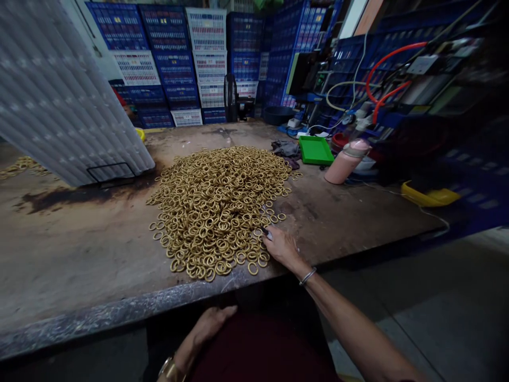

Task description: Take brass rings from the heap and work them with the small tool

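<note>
- Hundreds of dull gold, round rings [222, 201] in the head view, heaped on the table [99, 239] left of the pink bottle [342, 163]
- rings tilt every which way; the heap's long axis runs front to back
- right hand [281, 246], front-left of the bottle, fingers pinched on a small dark-tipped tool [265, 231] aimed left
- left hand [210, 322] is further front-left of it, can't tell if its fingers are together

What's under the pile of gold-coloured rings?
The ring pile lies on the tabletop, which shows around its edges. Anything directly beneath the heaped rings is covered and cannot be seen.
</note>
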